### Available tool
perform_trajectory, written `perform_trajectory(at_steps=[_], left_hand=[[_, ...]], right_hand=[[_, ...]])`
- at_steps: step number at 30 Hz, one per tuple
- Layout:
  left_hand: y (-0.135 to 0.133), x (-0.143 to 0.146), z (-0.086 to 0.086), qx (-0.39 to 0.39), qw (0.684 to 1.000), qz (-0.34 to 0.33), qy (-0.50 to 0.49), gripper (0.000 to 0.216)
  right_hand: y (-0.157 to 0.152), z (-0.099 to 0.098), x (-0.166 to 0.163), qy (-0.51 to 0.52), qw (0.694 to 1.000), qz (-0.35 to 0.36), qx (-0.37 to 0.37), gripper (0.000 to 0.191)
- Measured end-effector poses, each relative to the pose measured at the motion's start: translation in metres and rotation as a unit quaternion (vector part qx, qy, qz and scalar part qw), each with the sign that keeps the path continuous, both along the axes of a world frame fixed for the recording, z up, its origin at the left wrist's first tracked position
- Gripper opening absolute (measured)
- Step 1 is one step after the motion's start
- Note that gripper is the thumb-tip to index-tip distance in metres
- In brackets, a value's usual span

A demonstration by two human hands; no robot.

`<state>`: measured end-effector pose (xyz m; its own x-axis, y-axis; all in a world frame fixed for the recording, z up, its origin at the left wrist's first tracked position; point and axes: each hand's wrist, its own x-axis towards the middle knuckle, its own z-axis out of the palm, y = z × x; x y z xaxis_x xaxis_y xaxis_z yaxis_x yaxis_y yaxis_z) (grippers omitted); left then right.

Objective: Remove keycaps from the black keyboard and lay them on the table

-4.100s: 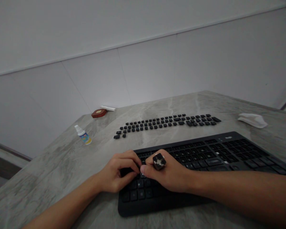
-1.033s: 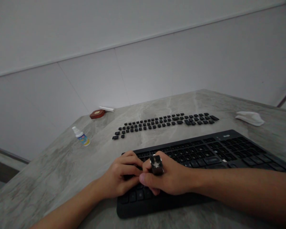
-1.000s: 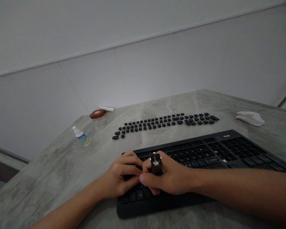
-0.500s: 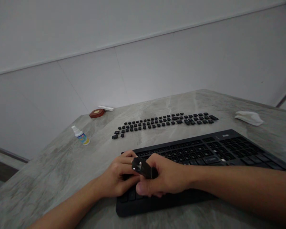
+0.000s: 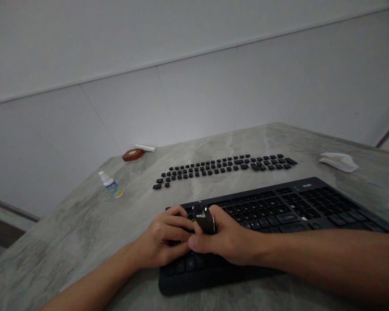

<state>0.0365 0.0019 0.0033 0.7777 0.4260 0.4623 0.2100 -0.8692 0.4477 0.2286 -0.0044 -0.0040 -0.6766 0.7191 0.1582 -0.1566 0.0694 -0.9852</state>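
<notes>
The black keyboard (image 5: pixel 233 272) lies at an angle before me, with many key positions bare in its upper and middle rows and caps still on its lower rows. My right hand (image 5: pixel 231 239) is closed around a dark-handled tool (image 5: pixel 203 218), held steeply over the keyboard's left part. Its working end is hidden beneath my fingers, so I cannot tell its kind. Over the keyboard's left end rests my left hand (image 5: pixel 164 237), fingers stretched and apart, the tips close to the tool and partly hidden. Loose black keycaps (image 5: pixel 210 166) stand in rows beyond the keyboard.
A small white spray bottle (image 5: pixel 112 185) with a colourful label leans in view at the left. Farther back are a reddish-brown box (image 5: pixel 132 154) and a white strip (image 5: pixel 145 147). A crumpled white cloth or tissue (image 5: pixel 339 161) lies at the right on the grey marbled table (image 5: pixel 84 220).
The tool in my right hand has tipped more upright, its top end moving right and slightly up. My right thumb has shifted up towards my left fingers. My left hand has barely moved.
</notes>
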Motion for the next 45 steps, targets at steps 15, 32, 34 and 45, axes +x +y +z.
perform_trajectory(at_steps=[15, 32, 34, 45], left_hand=[[0.006, -0.004, -0.007, -0.002, 0.999, -0.034, -0.021, 0.02], [0.02, -0.026, -0.025, -0.046, 0.972, 0.223, -0.066, 0.01], [0.03, -0.032, -0.028, -0.066, 0.939, 0.327, -0.084, 0.011], [0.052, -0.053, -0.033, -0.073, 0.924, 0.373, 0.03, 0.012]], right_hand=[[-0.004, 0.006, 0.009, 0.029, 0.995, -0.09, 0.03, 0.038], [0.0, 0.011, 0.012, 0.041, 0.991, -0.125, -0.038, 0.037], [0.0, 0.012, 0.012, 0.039, 0.99, -0.125, -0.044, 0.037], [0.002, 0.006, 0.013, 0.015, 0.992, -0.127, 0.021, 0.038]])
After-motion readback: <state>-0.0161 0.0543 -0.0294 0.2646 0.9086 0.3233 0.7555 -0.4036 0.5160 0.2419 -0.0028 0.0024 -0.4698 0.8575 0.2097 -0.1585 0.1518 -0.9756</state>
